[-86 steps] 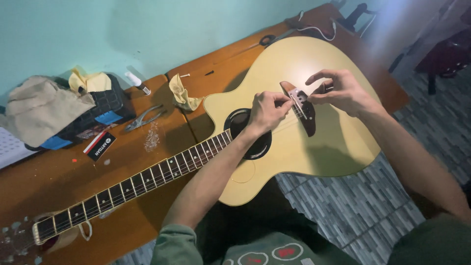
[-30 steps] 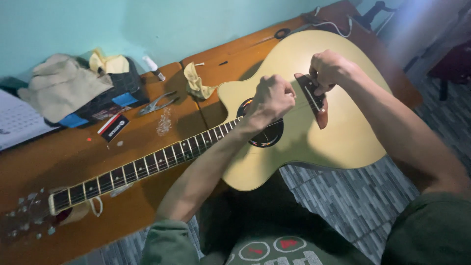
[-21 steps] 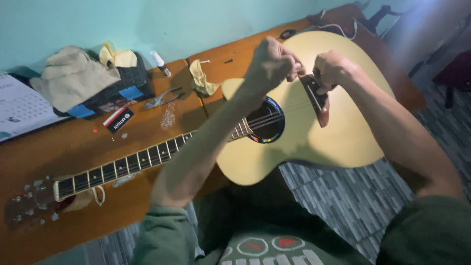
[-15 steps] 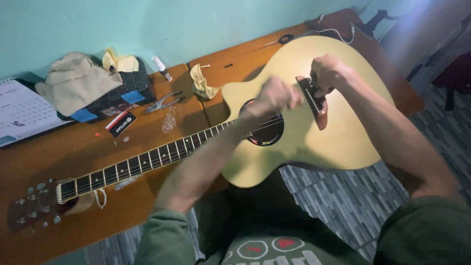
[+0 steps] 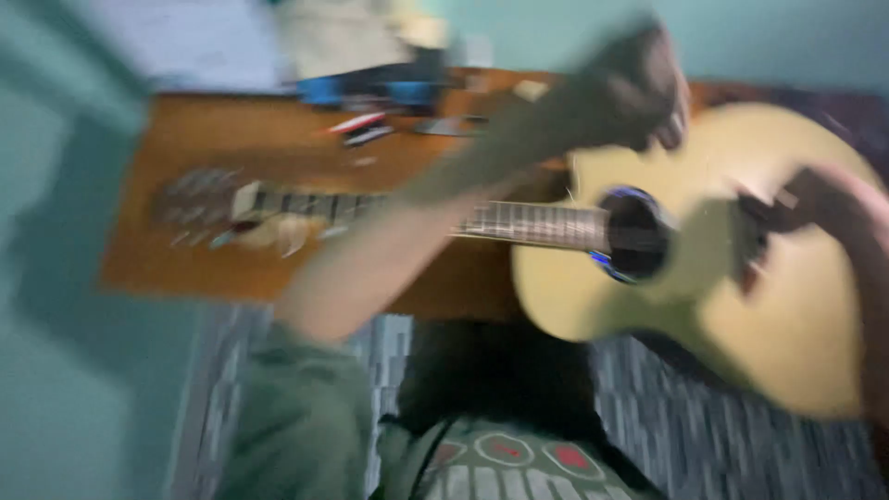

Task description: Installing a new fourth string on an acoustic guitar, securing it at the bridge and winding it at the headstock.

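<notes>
The whole view is smeared by motion. A pale yellow acoustic guitar [image 5: 741,306] lies across the wooden table [image 5: 213,139] and my lap, its neck [image 5: 519,222] pointing left to the headstock [image 5: 208,199]. My left hand [image 5: 639,88] is raised above the neck near the sound hole [image 5: 634,231], its fingers curled into a fist; the blur hides anything pinched in it. My right hand [image 5: 833,204] rests at the dark bridge [image 5: 755,236] on the guitar's body, and its grip is too blurred to read.
At the back of the table sit a beige cloth bundle [image 5: 343,32], a dark pouch with blue patches [image 5: 370,88], small red and dark packets [image 5: 361,130] and some white paper [image 5: 185,42]. A teal wall is on the left; striped grey flooring lies below.
The camera has swung sharply left, so the guitar now sits to the right. My left hand has lifted from the strings to above the neck. The right hand stays at the bridge.
</notes>
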